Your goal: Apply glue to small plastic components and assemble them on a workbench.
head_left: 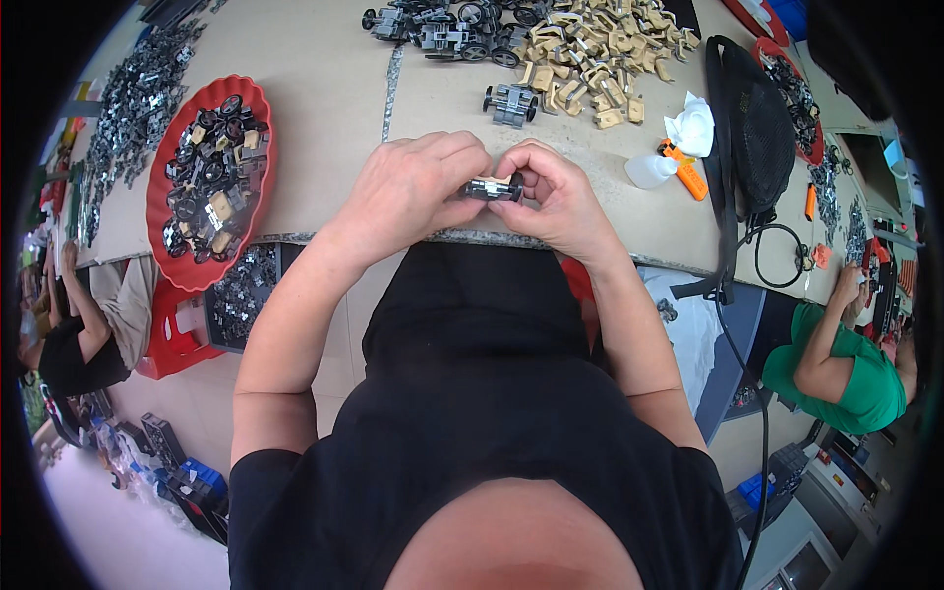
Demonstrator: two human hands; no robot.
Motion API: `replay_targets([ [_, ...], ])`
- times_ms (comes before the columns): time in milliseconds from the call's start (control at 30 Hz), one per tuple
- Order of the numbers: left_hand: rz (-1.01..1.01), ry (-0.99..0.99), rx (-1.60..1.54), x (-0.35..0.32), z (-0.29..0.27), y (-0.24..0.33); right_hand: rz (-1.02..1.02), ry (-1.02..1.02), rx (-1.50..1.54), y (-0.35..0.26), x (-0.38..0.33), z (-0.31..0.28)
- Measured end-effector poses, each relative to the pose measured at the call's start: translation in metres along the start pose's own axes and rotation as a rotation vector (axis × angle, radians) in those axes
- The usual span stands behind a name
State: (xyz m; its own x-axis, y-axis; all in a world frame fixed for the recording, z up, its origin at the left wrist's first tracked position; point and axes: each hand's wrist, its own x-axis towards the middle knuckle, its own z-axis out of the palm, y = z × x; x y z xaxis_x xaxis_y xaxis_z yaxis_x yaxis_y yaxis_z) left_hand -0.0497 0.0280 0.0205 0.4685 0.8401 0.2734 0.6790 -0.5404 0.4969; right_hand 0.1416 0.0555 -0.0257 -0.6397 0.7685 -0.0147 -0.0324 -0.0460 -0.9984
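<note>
Over the table's front edge, both my hands meet around a small toy car chassis point(489, 189) with black wheels, silvery grey and tan in its middle. My left hand point(423, 187) has its fingers closed on the chassis's left end. At the other end, my right hand point(556, 192) pinches it between thumb and fingertips; part of the chassis is hidden by the fingers. Just beyond my hands stands a separate grey chassis point(510, 104) with black wheels. Behind it spreads a pile of tan plastic parts point(600, 59), beside a heap of grey wheeled chassis point(452, 34).
A red scalloped tray point(267, 128) of mixed parts lies at the left. On the right are a white bottle point(649, 172), an orange tool point(686, 177), crumpled tissue point(691, 126) and a black bag point(757, 128) with a cord. Co-workers sit at left and right point(846, 379).
</note>
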Motion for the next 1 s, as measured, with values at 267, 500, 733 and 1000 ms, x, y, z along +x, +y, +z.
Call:
replay_targets([
  [267,-0.051,-0.005,-0.043,-0.002,-0.001,0.001,-0.101,-0.037,-0.080,0.006,0.001,-0.003],
  [500,-0.455,0.414,0.299,-0.056,-0.043,-0.024,-0.092,0.131,0.116,-0.003,-0.002,0.008],
  [733,-0.470,0.601,0.923,-0.100,-0.100,-0.059,-0.088,0.099,0.061,-0.004,-0.003,0.009],
  [1000,-0.105,0.372,0.163,0.049,0.014,-0.035,-0.337,0.357,-0.075,0.008,-0.021,0.012],
])
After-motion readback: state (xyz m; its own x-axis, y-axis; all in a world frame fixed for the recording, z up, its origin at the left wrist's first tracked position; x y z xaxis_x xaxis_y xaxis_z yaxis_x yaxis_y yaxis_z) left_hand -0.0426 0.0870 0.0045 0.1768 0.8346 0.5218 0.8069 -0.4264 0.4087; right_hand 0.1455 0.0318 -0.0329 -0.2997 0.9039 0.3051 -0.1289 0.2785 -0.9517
